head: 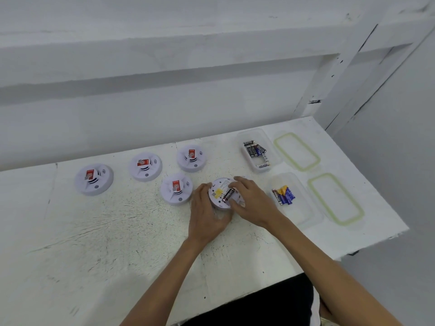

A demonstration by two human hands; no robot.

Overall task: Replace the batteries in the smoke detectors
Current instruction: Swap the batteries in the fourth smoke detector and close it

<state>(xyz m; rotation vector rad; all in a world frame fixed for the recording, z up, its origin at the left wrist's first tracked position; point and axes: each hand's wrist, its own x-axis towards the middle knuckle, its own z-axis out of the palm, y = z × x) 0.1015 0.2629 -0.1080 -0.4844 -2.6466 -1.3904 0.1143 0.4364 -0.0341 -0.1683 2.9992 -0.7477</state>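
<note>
A white smoke detector (pixel 220 188) lies upside down on the table, its battery bay showing a black battery (pixel 228 195) and a yellow label. My left hand (pixel 207 215) grips its left and near rim. My right hand (pixel 251 202) rests over its right side, with fingertips on the battery. Several other detectors lie face up with red stickers: one at the far left (pixel 93 179), one behind (pixel 145 166), one further right (pixel 191 158) and one right beside my left hand (pixel 176 188).
A clear tub (pixel 274 149) at the back right holds several black and blue batteries. A nearer clear tub (pixel 303 203) holds blue and yellow batteries (pixel 283 196). Two green-rimmed lids (pixel 296 151), (pixel 335 198) lie right of the tubs, near the table's right edge.
</note>
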